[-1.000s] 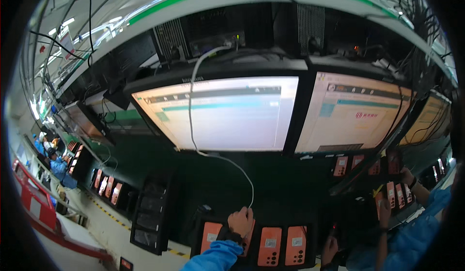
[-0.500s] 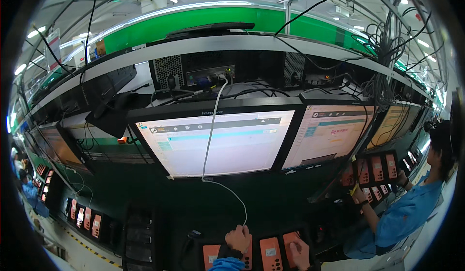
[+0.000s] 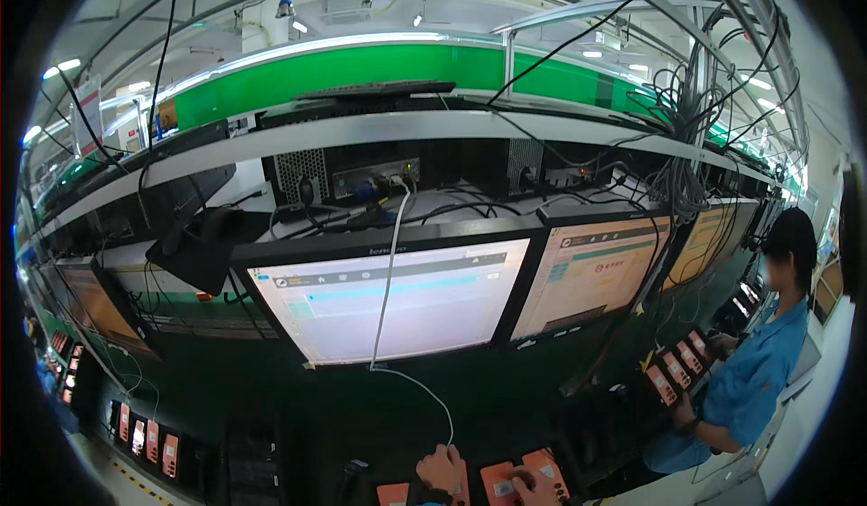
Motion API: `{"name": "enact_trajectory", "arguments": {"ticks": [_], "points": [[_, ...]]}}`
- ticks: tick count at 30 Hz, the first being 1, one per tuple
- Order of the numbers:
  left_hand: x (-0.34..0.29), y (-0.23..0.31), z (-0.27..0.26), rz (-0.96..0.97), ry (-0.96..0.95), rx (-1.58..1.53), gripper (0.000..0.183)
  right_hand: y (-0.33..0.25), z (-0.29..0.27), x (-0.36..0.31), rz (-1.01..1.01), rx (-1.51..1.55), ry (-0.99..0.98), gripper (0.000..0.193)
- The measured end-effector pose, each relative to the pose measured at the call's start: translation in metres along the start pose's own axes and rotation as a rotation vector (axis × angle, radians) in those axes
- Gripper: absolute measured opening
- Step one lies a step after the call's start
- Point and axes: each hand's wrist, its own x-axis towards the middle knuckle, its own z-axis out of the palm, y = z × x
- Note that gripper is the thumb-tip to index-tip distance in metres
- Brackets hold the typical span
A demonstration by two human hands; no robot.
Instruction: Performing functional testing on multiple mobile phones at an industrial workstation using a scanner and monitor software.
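Note:
My left hand (image 3: 440,468) is closed on the end of a white cable (image 3: 424,383), at the upper edge of an orange phone (image 3: 463,486). Another orange phone (image 3: 392,494) lies to its left, cut off by the lower edge. My right hand (image 3: 531,489) has curled fingers at the left edge of the rightmost orange phone (image 3: 545,463), which sits at a slant. That hand partly covers the orange phone (image 3: 496,481) beside it. The phones lie back side up, in a dark tray as far as I can see.
A lit monitor (image 3: 397,303) stands ahead, with a second monitor (image 3: 591,276) to its right. The white cable hangs across the first screen. At right a co-worker (image 3: 754,361) in blue holds a tray of orange phones (image 3: 679,370). More phones (image 3: 149,441) stand at the left.
My right hand has shifted left, and the rightmost phone now sits more slanted. My left hand stays at its phone. The co-worker's phone tray has come nearer their body. The whole view has shifted.

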Motion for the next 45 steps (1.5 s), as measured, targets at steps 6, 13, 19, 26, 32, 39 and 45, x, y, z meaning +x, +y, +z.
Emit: {"name": "enact_trajectory", "arguments": {"ticks": [6,13,19,26,32,39,45], "points": [[-0.006,0.001,0.012,-0.021,0.109,0.026,0.03,0.003,-0.051,0.028,0.145,0.205,0.143,0.025],[-0.007,-0.001,0.018,0.101,0.279,0.052,0.024,0.004,-0.053,0.03,-0.03,-0.26,0.308,0.027],[-0.007,-0.001,0.018,0.073,0.265,0.044,0.025,-0.004,-0.055,0.033,-0.043,-0.33,0.322,0.022],[-0.007,-0.002,0.019,0.067,0.197,0.025,0.024,0.003,-0.055,0.032,-0.064,-0.347,0.335,0.02],[-0.01,-0.003,0.015,0.106,0.184,0.022,0.02,0.002,-0.054,0.031,-0.08,-0.337,0.337,0.02],[-0.01,0.002,0.009,0.099,0.18,-0.038,0.021,0.002,-0.055,0.032,-0.081,-0.293,0.306,0.022],[-0.008,0.009,0.003,0.081,0.218,-0.02,0.025,0.044,-0.066,0.043,0.191,0.351,0.15,0.034]]}}
